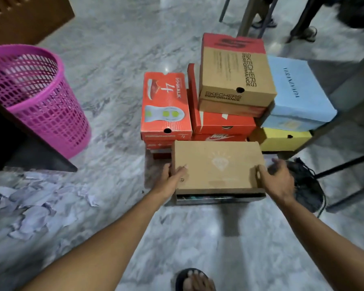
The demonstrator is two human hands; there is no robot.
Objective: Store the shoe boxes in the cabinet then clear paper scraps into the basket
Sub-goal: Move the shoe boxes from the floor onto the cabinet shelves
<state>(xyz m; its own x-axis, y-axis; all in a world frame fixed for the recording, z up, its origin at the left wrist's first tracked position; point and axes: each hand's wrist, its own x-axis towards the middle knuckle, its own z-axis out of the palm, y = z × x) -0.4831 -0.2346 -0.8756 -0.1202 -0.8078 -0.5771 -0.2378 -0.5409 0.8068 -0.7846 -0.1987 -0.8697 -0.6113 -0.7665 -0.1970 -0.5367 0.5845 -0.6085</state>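
A plain brown shoe box (216, 166) lies nearest me on the marble floor. My left hand (173, 177) grips its left end and my right hand (278, 179) grips its right end. Behind it stands a pile of shoe boxes: an orange GoWalk box (165, 106), red Nike boxes (221, 122), a brown Skechers box (235, 72) on top, a light blue box (296, 95) and a yellow box (282, 139). A pink mesh basket (36, 97) stands at the left. White paper scraps (34, 206) litter the floor at lower left.
A dark cabinet door edge (19, 148) juts in at the left beside the basket. A black bag (307, 185) lies right of the brown box. Metal furniture legs (345, 164) stand at right. Another person's feet (303, 32) are at the top. My sandalled foot (193, 280) is at the bottom.
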